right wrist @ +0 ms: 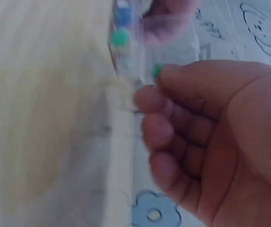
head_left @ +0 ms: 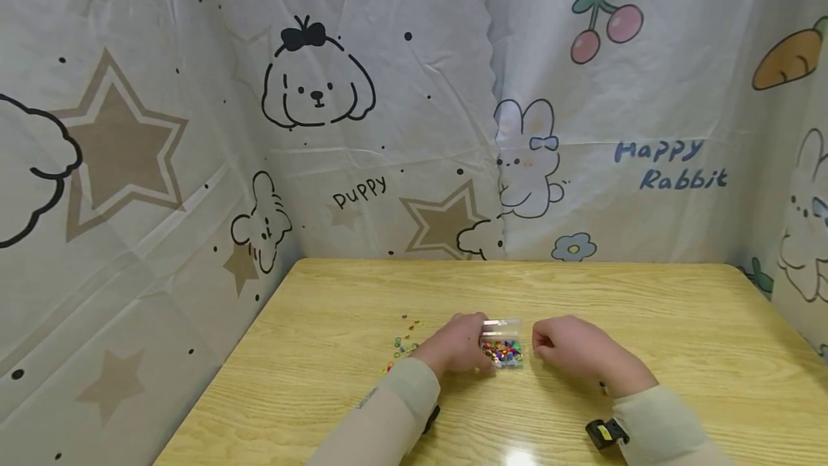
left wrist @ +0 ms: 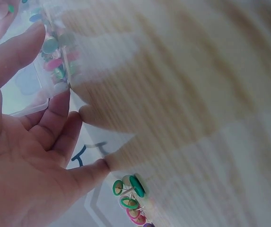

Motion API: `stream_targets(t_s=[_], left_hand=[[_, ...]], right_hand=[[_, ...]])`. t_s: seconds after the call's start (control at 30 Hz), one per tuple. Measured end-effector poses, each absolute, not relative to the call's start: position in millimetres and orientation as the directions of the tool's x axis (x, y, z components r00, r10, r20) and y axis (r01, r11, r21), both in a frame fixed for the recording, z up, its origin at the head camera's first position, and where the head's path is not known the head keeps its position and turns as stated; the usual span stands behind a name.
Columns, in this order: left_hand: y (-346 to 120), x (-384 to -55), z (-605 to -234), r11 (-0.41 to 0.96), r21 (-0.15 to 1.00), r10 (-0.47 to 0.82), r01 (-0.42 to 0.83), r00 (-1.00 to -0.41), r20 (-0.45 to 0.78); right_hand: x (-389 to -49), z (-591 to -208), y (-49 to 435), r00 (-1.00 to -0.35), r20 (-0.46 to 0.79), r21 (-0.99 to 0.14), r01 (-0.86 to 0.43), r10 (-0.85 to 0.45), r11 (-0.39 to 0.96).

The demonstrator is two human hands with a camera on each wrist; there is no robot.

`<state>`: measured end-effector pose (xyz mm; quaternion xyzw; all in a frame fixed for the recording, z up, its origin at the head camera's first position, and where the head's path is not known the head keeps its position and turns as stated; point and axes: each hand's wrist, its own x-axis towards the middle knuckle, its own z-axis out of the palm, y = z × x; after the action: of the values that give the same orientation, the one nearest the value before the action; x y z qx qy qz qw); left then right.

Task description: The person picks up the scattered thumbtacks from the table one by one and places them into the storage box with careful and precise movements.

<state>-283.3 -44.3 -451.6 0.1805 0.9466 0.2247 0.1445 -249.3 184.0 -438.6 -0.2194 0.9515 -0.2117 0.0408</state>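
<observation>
A clear plastic box [head_left: 511, 329] lies on the table, its lower part filled with many-coloured thumbtacks [head_left: 504, 353]. My left hand [head_left: 461, 344] grips the box's left side; in the left wrist view its thumb and forefinger are on either side of the plastic. To the right of the box, my right hand [head_left: 572, 345] pinches a green thumbtack [right wrist: 157, 70] between thumb and forefinger, its other fingers curled in. The tack's pin is hidden by the fingers.
Loose thumbtacks [left wrist: 135, 185] lie scattered on the wooden table [head_left: 336, 380], left of and behind my left hand. One small dark piece [head_left: 603, 385] lies by my right wrist. A printed curtain [head_left: 388, 92] closes off the table's back and sides.
</observation>
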Motion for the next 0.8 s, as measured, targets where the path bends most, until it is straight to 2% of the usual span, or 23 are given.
stream_targets(t_s=[0.17,0.33,0.47,0.8], left_hand=[[-45,-283,-453,0.828,0.491,0.408,0.272,-0.892,-0.193],[-44,-283,-454,0.837,0.475,0.403,0.272,-0.893,-0.199],[-43,-282,-454,0.842,0.466,0.399,0.271,-0.895,-0.201],[-43,-283,-452,0.845,0.468,0.389,0.259,-0.898,-0.207]], right_hand=[[-251,-446,168,-0.885,0.048,-0.460,-0.430,-0.462,0.777],[-252,-451,157,-0.905,0.078,-0.477,-0.401,-0.417,0.782],[-251,-453,152,-0.920,0.084,-0.444,-0.379,-0.383,0.812],[-249,-453,147,-0.912,0.111,-0.350,-0.408,-0.396,0.843]])
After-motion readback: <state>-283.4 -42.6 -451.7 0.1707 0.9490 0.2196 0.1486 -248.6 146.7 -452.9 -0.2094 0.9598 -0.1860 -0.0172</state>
